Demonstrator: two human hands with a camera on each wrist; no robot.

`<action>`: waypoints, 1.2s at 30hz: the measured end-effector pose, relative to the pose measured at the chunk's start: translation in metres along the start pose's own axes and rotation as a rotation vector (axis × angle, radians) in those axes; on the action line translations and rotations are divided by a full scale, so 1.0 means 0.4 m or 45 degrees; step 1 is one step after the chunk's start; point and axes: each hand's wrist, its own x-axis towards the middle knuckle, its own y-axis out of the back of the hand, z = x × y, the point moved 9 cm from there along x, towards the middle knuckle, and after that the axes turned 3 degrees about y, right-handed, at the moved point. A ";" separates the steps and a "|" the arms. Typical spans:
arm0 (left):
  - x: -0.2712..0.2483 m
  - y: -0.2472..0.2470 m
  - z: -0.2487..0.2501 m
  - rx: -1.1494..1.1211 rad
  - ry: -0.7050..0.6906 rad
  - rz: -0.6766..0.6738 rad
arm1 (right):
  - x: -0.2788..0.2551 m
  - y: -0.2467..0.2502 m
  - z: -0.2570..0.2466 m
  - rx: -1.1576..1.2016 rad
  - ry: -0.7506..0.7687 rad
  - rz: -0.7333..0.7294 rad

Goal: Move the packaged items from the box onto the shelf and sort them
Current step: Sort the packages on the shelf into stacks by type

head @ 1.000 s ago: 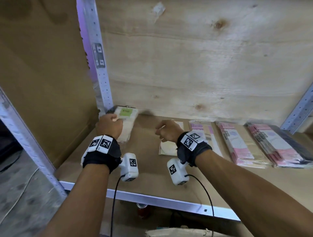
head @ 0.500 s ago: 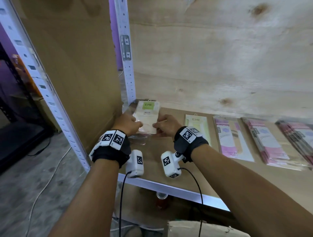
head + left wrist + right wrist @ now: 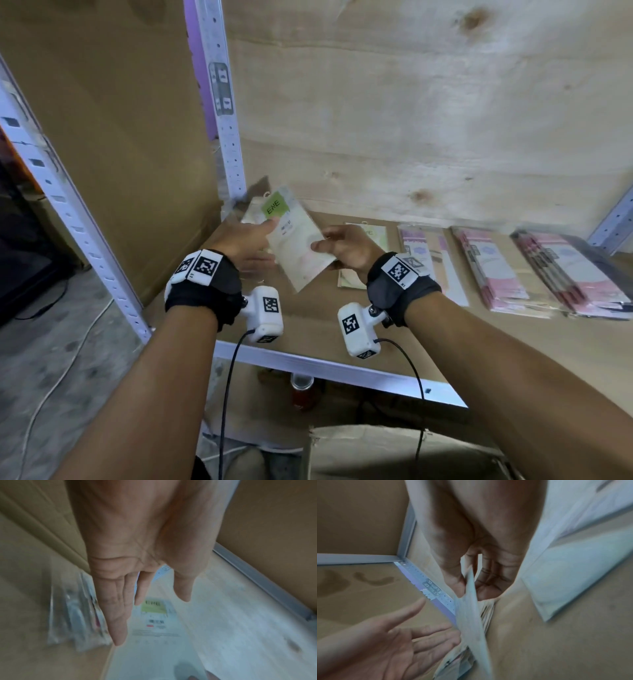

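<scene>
Pale knotty plywood back panel behind brown board side wall, perforated grey-white metal uprights, grey concrete floor with a light cable trailing across it.

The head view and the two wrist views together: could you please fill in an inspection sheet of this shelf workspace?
Surface: brown board shelf with a white metal front rail.
Job's things: pale flat packet with a green label, lifted and tilted; a matching green-labelled packet lies flat; pink-printed packet stacks in rows to the right; cardboard box below.
Clutter: red can under the shelf.
Grippers: right hand pinches the lifted packet; left hand open, fingers straight beside it.
Cables: black leads hang from both wrist cameras.
Surroundings: plywood back wall, perforated white upright.
</scene>
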 end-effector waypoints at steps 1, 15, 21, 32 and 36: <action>-0.006 -0.023 0.006 -0.088 0.002 -0.056 | -0.012 0.016 -0.014 -0.019 0.052 0.012; -0.030 -0.235 0.039 -0.517 -0.012 -0.173 | -0.202 0.181 -0.046 -0.610 0.371 0.049; -0.053 -0.326 0.039 -0.348 -0.037 -0.365 | -0.210 0.320 0.035 -0.347 0.147 0.227; 0.021 -0.290 0.044 -0.298 -0.169 -0.080 | -0.219 0.305 0.179 0.020 -0.114 -0.141; 0.038 -0.276 0.033 -0.306 -0.170 0.008 | -0.212 0.309 0.194 -0.002 -0.100 -0.173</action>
